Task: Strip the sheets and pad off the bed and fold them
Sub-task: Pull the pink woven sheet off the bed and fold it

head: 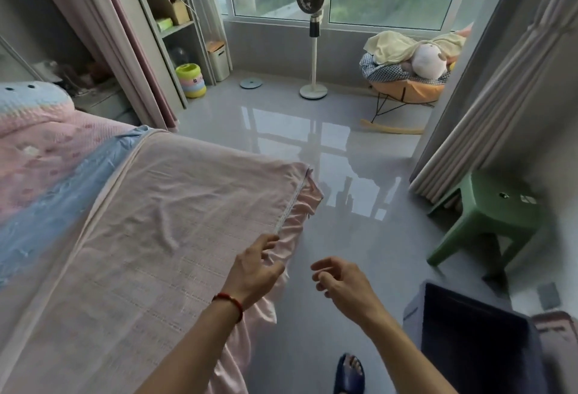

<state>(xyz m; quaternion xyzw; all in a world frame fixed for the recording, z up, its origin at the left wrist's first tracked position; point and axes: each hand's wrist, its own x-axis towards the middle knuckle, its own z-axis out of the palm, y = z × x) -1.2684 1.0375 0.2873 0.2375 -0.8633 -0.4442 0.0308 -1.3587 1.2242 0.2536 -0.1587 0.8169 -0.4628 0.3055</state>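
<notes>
A pale pink sheet (162,224) covers the near part of the bed, wrinkled, with its gathered edge hanging down the bed's right side. A blue layer (59,206) shows beside it to the left, and a pink patterned quilt (37,149) lies further left. My left hand (255,268), red cord on its wrist, reaches to the sheet's right edge with fingers at the hem; no firm grip shows. My right hand (341,278) hovers over the floor beside the bed, fingers loosely curled, holding nothing.
A green plastic stool (488,215) stands to the right, with a dark box (475,337) below it. A standing fan (312,34), a rocking chair (406,81) piled with cloth and a grey shelf (175,30) line the window side. Glossy floor lies between.
</notes>
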